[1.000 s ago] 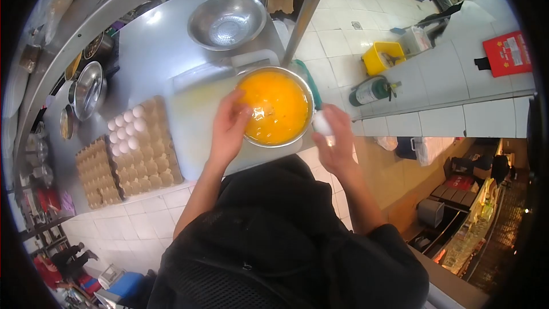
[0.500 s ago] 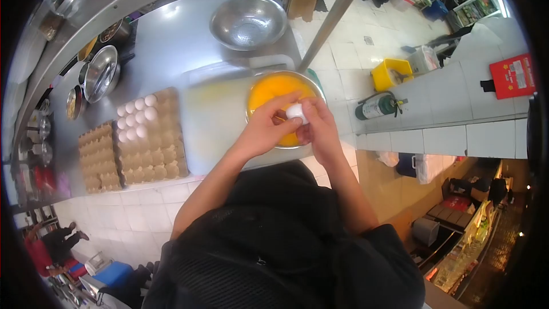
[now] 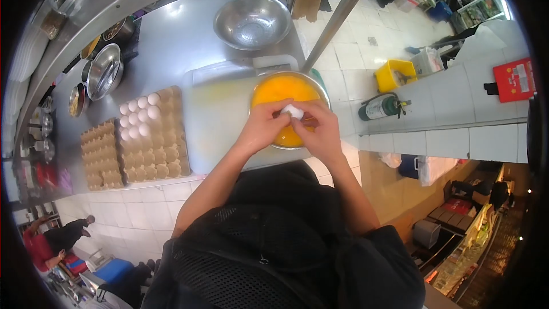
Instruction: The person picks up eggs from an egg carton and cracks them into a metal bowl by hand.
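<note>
A white egg (image 3: 294,112) is pinched between the fingertips of both my hands. My left hand (image 3: 264,129) grips it from the left, and my right hand (image 3: 323,134) closes on it from the right. Fingers cover much of the shell, so any crack is hard to make out. Directly below is a metal bowl (image 3: 327,98) holding bright orange-yellow beaten or broken egg (image 3: 283,87). It stands on a pale cutting board (image 3: 214,131). To the left, a cardboard egg tray (image 3: 157,157) carries several white eggs (image 3: 141,117) in its upper left part.
Another cardboard tray (image 3: 102,157) lies further left. A large metal bowl (image 3: 252,23) stands at the back of the steel table (image 3: 171,37). A shelf post (image 3: 334,26) rises just past the egg bowl. A person in red (image 3: 37,246) is far off at lower left.
My hands have turned inward over the egg, and the fingertips now meet around it. More of the shell was showing before. The view has shifted slightly.
</note>
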{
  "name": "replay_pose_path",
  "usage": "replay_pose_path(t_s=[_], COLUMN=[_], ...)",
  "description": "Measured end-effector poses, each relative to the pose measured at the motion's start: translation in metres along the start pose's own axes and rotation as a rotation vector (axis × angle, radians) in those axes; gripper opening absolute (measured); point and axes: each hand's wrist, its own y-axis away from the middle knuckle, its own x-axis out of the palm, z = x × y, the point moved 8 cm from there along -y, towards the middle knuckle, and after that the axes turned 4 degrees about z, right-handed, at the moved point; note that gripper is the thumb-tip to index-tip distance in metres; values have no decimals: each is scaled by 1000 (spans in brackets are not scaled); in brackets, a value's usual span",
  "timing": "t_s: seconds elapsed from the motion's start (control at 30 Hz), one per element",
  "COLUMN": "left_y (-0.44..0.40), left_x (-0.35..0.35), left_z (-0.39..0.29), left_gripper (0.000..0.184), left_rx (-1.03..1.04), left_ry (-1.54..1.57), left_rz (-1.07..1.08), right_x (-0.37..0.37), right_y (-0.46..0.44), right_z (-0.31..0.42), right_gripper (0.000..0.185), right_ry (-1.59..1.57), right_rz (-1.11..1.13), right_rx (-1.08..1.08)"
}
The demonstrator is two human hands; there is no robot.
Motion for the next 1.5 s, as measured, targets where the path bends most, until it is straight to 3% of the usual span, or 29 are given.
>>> replay_pose_path(t_s=[0.3, 0.53, 0.6, 0.67, 0.73, 0.87, 1.0, 1.07, 1.1, 1.17, 1.2, 1.27, 1.4, 1.47, 1.5], left_y=[-3, 3, 4, 5, 8, 5, -2, -2, -2, -1, 2, 16, 72, 105, 130], left_x=[-7, -16, -18, -19, -18, -14, 5, 5, 2, -11, -33, -79, -177, -222, -245], left_z=[-2, -25, -35, -47, -68, -82, -76, -74, -72, -68, -64, -57, -23, 0, 9], left_gripper=[40, 42, 42, 42, 42, 49, 66, 70, 68, 66, 60, 51, 46, 46, 44], left_rx=[-52, -180, -61, 57, 198, 107, 145, 183, 165, 146, 164, 166, 103, 101, 98], left_ry=[-84, -246, -322, -398, -535, -500, -303, -250, -180, -111, -21, 34, 55, 101, 76], left_rz=[3, 123, 100, 76, 42, 4, 21, 1, -9, -20, -107, -266, -648, -753, -869], right_x=[0, -15, -18, -22, -24, -22, -12, -26, -31, -64, -73, -106, -118, -115, -117], right_y=[-5, -10, -11, -14, -14, -13, -8, -9, -11, -10, -12, -5, 8, 29, 41], right_z=[-14, -33, -26, -6, 3, 33, 40, 16, 15, 4, 2, -12, -98, -154, -164], right_gripper=[34, 33, 33, 34, 35, 43, 51, 52, 52, 50, 50, 47, 54, 61, 65], right_ry=[-3, -271, -255, -125, -88, 100, 146, -144, -146, -438, -440, -592, -603, 66, 15], right_rz=[-52, 46, 77, 70, 42, 45, 50, -40, -35, -258, -258, -468, -488, -397, -449], right_rx=[11, 238, 238, 38, -19, -201, -202, -97, -97, -36, -36, 8, 170, 526, 562])
